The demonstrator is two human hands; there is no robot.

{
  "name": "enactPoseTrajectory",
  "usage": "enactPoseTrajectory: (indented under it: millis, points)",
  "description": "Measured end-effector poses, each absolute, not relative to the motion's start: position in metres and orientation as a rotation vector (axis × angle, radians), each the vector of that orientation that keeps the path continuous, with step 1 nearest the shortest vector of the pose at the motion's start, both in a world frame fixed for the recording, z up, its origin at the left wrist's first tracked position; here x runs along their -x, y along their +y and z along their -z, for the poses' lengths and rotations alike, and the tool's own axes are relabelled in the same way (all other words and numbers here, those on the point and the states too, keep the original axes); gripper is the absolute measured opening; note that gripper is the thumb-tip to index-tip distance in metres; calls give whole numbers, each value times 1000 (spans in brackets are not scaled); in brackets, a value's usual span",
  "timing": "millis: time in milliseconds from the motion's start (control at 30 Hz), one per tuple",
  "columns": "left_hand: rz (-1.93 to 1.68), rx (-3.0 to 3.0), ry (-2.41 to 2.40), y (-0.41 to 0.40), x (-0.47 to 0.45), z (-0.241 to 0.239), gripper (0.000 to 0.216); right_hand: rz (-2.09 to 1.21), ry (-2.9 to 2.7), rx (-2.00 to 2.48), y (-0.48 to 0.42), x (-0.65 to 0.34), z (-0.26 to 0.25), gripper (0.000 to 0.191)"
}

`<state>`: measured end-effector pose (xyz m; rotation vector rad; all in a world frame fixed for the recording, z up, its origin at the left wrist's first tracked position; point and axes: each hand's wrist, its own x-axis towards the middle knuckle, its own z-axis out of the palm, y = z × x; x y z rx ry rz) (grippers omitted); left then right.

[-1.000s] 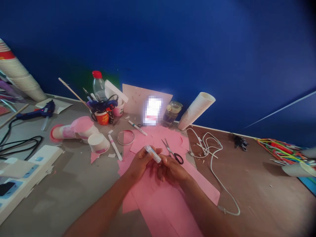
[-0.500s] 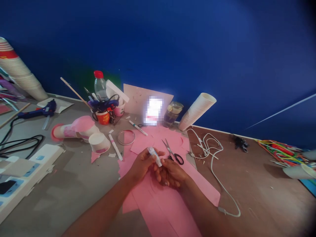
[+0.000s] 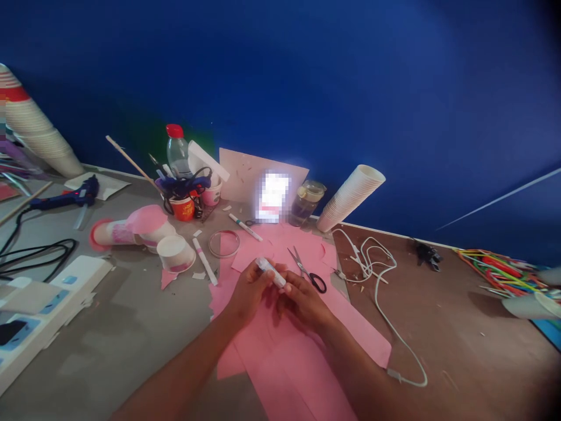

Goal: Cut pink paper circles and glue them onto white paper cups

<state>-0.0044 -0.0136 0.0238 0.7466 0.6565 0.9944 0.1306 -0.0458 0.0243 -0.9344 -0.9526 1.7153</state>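
Observation:
Both my hands meet over the pink paper sheets (image 3: 289, 362) in the middle of the table. My left hand (image 3: 248, 292) pinches a small white glue stick (image 3: 270, 272) and holds it tilted. My right hand (image 3: 307, 301) is closed on the lower end of the same stick. Black-handled scissors (image 3: 307, 270) lie on the pink paper just beyond my right hand.
White paper cups (image 3: 175, 252) with pink trim lie at the left, near a tape ring (image 3: 223, 242) and markers. A cup of pens, a water bottle (image 3: 176, 153) and a stack of cups (image 3: 348, 197) stand at the back. A white cable (image 3: 381, 292) runs on the right.
Both hands shifted slightly on the glue stick and turned it a little. Nothing else on the table moved.

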Motion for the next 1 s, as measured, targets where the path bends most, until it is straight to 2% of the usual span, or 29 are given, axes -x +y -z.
enactPoseTrajectory:
  millis: [100, 200, 300, 367, 433, 500, 600, 700, 933, 1000]
  points:
    - [-1008, -777, 651, -15, 4, -24, 25, -1538, -941, 1035, -52, -119, -26, 30]
    - [-987, -840, 630, -18, 4, -23, 25, -1487, -815, 1089, -56, -109, -25, 39]
    - [-950, -904, 627, -21, 4, -23, 27, -1770, -535, 1028, -55, -109, -24, 47]
    - [-950, -942, 641, -22, 4, -23, 26, -2061, -415, 914, -52, -114, -23, 47]
    - [-948, -974, 646, -22, 4, -24, 24, -2203, -384, 799, -49, -120, -22, 47]
    - [-937, -992, 653, -22, 3, -24, 24, -2131, -371, 764, -48, -122, -22, 46]
    - [-982, -987, 693, -21, 3, -23, 23, -1884, -396, 780, -52, -120, -22, 32]
    - [-987, -969, 673, -21, 4, -24, 24, -1780, -468, 791, -54, -118, -22, 23]
    - [-992, -1023, 681, -23, 3, -21, 21, -2154, -396, 861, -50, -125, -17, 48]
    - [-969, -1009, 660, -22, 3, -20, 21, -2143, -389, 860, -50, -125, -17, 51]
